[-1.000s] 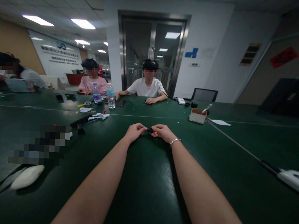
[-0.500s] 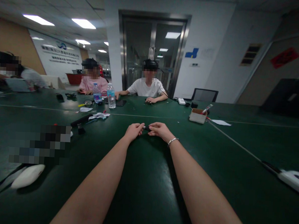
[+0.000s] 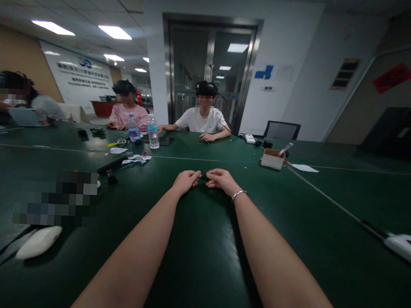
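Observation:
Both arms reach forward over the dark green table point(image 3: 200, 245). Between my fingertips sits a small black object with a silvery end point(image 3: 204, 177), too small for me to tell its kind. My left hand point(image 3: 186, 181) pinches the silvery end between thumb and fingers. At the black end, my right hand point(image 3: 220, 180) closes its thumb and fingertips on it, and a silver bracelet point(image 3: 238, 195) circles that wrist. Fingers cover parts of the object. The hands are slightly apart, just above or resting at the table surface; I cannot tell which.
A small box with a pen point(image 3: 272, 159) and a white paper point(image 3: 304, 168) lie right. Bottles point(image 3: 153, 133), papers point(image 3: 136, 158) and a black case point(image 3: 111, 165) are left. A white mouse-like object point(image 3: 39, 242) lies near left, a white power strip point(image 3: 405, 247) near right. People sit opposite.
Both hands have shifted very slightly right together with the small black object. The grip looks the same.

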`<state>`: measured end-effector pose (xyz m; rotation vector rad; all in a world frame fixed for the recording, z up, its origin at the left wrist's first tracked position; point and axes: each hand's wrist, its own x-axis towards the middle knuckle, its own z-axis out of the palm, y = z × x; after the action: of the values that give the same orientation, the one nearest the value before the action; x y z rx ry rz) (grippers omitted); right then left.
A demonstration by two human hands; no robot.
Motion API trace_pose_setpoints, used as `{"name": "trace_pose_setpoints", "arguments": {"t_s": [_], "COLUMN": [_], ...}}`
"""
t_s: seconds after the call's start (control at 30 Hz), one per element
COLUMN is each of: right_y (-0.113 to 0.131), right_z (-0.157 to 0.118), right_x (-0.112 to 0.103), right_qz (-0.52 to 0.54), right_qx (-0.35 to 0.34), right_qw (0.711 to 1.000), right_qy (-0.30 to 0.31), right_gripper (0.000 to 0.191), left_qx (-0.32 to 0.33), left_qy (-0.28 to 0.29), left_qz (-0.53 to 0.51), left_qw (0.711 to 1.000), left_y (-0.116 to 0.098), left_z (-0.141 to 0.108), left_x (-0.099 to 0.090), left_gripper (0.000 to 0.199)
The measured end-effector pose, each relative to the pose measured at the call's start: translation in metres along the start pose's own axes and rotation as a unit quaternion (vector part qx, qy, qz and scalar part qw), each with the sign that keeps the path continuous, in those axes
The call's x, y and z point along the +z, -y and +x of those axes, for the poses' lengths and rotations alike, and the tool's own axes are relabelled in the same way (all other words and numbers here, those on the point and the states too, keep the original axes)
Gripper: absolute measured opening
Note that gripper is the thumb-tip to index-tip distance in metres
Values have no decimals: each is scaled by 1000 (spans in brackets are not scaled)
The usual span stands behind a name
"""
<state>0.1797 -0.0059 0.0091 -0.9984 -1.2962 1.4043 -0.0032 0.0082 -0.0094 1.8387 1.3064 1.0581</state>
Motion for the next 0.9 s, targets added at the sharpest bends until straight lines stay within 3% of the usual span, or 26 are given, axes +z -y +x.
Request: {"name": "trace_pose_setpoints", "arguments": {"t_s": [0.17, 0.27, 0.5, 0.67, 0.9], "right_y": [-3, -3, 1, 3, -1], "right_z": [2, 3, -1, -3, 1], "right_x": [-3, -3, -1, -1, -4], "right_qz": [0, 2, 10, 11, 4], "right_qx": [9, 14, 17, 12, 10], "right_qw": [1000, 1000, 1000, 1000, 1000], "right_qy": [-8, -10, 1, 2, 10], "right_gripper": [17, 19, 12, 13, 10], "left_qx": [61, 88, 31, 100, 65], "left_qy": [-2, -8, -9, -55, -9], "left_qz": [-21, -46, -83, -24, -65], "left_qw": [998, 995, 996, 993, 996], "left_y": [-3, -4, -8, -11, -6], "left_z": [-4, -4, -3, -1, -1], "left_x": [3, 4, 7, 10, 11], "left_gripper": [23, 25, 33, 28, 25]}}
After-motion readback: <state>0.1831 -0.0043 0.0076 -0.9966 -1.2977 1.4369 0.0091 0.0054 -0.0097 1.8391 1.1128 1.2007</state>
